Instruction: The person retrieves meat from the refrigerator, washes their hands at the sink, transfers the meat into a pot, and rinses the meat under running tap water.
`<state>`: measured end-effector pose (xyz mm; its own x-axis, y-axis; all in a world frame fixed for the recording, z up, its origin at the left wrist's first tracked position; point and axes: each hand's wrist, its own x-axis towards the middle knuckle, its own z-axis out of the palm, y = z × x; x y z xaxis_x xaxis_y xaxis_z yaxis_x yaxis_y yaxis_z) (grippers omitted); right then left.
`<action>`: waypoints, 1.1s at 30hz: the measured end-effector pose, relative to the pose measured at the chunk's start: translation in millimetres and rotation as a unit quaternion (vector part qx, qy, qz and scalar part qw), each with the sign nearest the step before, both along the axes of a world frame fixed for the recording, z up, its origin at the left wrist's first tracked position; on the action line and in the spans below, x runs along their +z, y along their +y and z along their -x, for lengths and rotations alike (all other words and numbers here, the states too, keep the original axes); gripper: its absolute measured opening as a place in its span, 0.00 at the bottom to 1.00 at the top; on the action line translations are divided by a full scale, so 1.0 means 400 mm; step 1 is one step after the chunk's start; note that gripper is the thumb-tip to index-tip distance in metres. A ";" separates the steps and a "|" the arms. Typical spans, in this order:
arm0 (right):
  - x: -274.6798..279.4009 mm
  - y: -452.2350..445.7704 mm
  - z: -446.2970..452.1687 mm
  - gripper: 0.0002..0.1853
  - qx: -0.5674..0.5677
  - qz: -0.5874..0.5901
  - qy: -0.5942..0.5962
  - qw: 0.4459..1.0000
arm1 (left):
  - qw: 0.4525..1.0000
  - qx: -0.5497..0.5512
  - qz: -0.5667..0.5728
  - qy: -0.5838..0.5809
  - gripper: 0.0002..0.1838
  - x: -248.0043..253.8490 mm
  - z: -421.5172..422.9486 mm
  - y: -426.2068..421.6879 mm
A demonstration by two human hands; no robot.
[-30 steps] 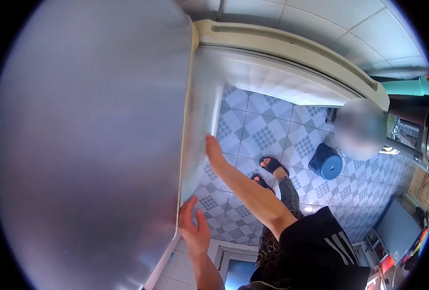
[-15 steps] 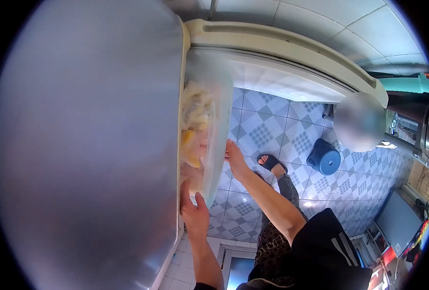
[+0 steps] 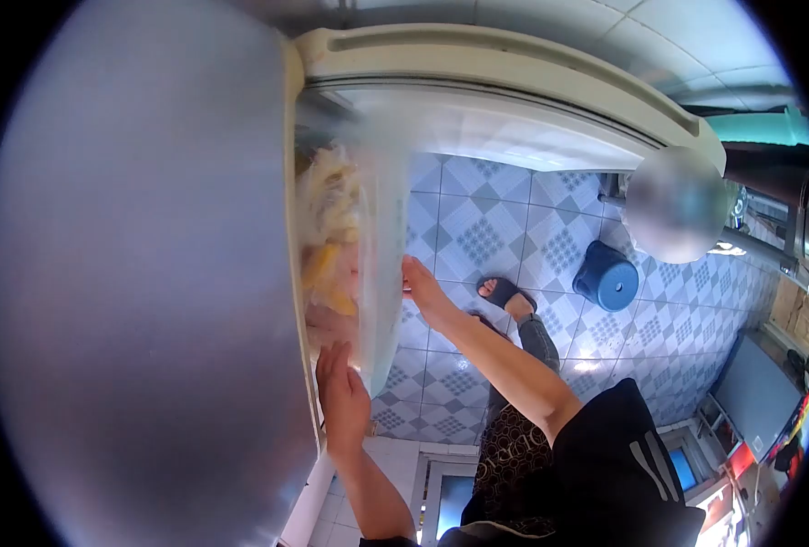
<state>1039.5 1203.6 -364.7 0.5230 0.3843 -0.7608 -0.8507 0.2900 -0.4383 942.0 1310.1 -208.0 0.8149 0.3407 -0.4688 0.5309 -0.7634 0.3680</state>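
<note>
A frosted translucent drawer (image 3: 381, 301) sticks out of the fridge at the left. Inside it lie bags of pale and yellow food (image 3: 333, 196), and a yellow piece (image 3: 329, 278) shows through the plastic. My right hand (image 3: 422, 290) has its fingers bent against the drawer's outer front. At the drawer's lower end, my left hand (image 3: 342, 401) has its fingers stretched upward near the bagged food, with the thumb slightly apart. Nothing held shows in my left hand.
The large fridge surface (image 3: 149, 273) fills the left side. Its open door (image 3: 514, 68) spans the top. A blue stool (image 3: 608, 276) stands on the tiled floor (image 3: 477, 228), right of my sandalled feet (image 3: 506, 296). A grey cabinet (image 3: 758, 394) is at the lower right.
The drawer has come out to the right, and its bagged food now shows. My right hand has moved with its front. My left hand's fingers reach by the food. The whole view has shifted.
</note>
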 end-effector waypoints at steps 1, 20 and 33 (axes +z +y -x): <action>-0.007 0.001 0.003 0.22 0.017 0.010 -0.004 1.000 | 1.000 -0.005 0.000 0.003 0.18 0.024 0.006 -0.022; -0.035 0.336 -0.037 0.22 0.107 0.081 -0.161 0.978 | 0.990 0.115 0.053 -0.070 0.21 0.077 -0.003 -0.185; -0.386 0.428 -0.050 0.31 -0.026 0.054 0.119 0.991 | 0.987 0.153 0.023 -0.049 0.20 -0.018 0.004 -0.119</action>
<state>1059.3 1374.8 -519.1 0.3408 0.2716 -0.9001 -0.9190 0.2979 -0.2581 940.6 1262.4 -215.2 0.7192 0.5583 -0.4135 0.6942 -0.5532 0.4605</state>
